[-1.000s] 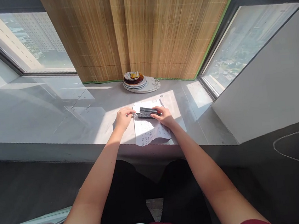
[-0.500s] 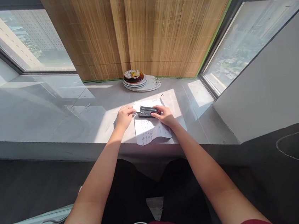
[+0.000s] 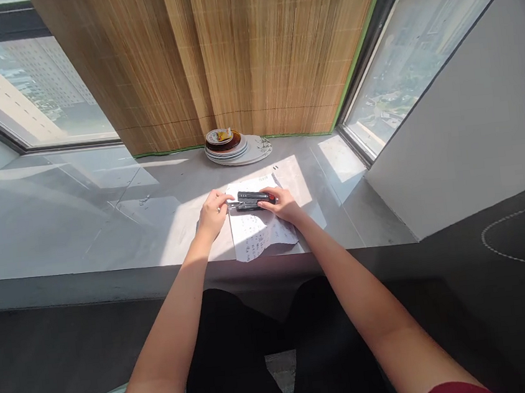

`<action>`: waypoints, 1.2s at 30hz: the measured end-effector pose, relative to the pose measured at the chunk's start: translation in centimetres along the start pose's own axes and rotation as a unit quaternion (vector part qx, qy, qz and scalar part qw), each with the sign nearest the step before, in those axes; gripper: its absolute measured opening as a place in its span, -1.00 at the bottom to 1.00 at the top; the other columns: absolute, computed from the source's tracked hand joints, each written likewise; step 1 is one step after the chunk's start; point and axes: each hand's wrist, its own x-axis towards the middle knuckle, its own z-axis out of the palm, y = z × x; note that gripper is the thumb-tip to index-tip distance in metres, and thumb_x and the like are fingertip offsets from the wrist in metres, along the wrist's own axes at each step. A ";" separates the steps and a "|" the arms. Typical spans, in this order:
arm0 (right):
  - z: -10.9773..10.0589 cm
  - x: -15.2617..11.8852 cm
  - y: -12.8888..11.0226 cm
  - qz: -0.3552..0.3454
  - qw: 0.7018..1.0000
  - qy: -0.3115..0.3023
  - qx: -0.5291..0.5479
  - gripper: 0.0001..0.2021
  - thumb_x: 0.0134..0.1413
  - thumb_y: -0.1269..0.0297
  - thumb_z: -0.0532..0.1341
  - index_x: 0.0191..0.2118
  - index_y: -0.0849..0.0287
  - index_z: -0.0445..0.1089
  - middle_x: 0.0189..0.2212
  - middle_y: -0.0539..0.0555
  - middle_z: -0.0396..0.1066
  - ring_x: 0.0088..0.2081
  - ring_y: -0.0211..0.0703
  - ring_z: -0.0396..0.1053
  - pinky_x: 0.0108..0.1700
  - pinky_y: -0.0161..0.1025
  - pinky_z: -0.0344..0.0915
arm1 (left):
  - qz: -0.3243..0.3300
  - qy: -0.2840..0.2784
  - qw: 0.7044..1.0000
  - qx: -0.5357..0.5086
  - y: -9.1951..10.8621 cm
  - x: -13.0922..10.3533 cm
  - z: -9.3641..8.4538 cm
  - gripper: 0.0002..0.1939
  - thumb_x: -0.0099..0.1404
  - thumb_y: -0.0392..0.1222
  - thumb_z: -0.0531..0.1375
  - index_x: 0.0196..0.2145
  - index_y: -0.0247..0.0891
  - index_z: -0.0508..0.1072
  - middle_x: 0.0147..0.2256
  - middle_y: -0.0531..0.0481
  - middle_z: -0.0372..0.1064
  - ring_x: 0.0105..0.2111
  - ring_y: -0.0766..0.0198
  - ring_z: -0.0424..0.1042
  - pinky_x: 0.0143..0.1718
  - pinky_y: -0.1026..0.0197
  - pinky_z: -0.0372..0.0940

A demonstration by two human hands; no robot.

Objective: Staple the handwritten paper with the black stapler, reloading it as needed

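A black stapler (image 3: 252, 196) lies over a handwritten sheet of paper (image 3: 249, 230), its top arm lifted away from its base. My right hand (image 3: 284, 205) is closed around the stapler's right end, near a small red part. At the opposite end my left hand (image 3: 212, 214) has its fingers curled and pinched together by the thin metal piece that sticks out of the stapler. Whether those fingers hold that piece or some tiny item is too small to tell. The sheet's lower right part bends upward.
Behind the paper stands a stack of plates (image 3: 227, 154) with a small yellow packet (image 3: 224, 135) on top. A bamboo blind (image 3: 239, 61) hangs behind it, between two windows. The grey ledge (image 3: 121, 236) ends in a front edge before my knees.
The view has shifted a little. My left fingers have drawn slightly back from the stapler's left end, while my right hand keeps its hold.
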 end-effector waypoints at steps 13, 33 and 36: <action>0.3 0.6 0.1 -0.017 1.000 0.005 -0.002 -0.80 0.25 0.12 0.46 -0.05 0.00 0.64 -0.19 0.09 0.62 -0.11 0.06 0.48 0.00 0.02 0.42 | -0.008 -0.002 1.000 0.011 0.4 0.5 -0.8 -0.67 0.45 -0.32 0.03 -0.17 -0.12 0.61 -0.12 -0.14 0.53 -0.08 -0.02 0.52 0.05 -0.03 0.43; 0.0 0.4 -1.0 0.006 1.000 -0.026 -0.005 -0.76 0.33 0.18 0.42 0.04 0.10 0.61 -0.16 0.10 0.55 -0.09 -0.03 0.40 0.01 -0.11 0.33 | 0.028 -0.020 0.999 -0.006 -0.4 0.5 -0.4 -0.71 0.61 -0.23 0.09 0.11 -0.09 0.56 0.05 -0.20 0.49 0.11 -0.08 0.52 0.20 -0.13 0.42; 0.0 0.4 -0.9 0.010 0.999 -0.030 -0.011 -0.77 0.35 0.21 0.41 0.06 0.10 0.60 -0.17 0.10 0.54 -0.08 -0.02 0.40 0.02 -0.11 0.32 | 0.041 -0.018 0.999 0.005 -0.3 0.5 -0.4 -0.71 0.62 -0.21 0.09 0.07 -0.05 0.60 0.05 -0.18 0.53 0.10 -0.07 0.54 0.20 -0.13 0.46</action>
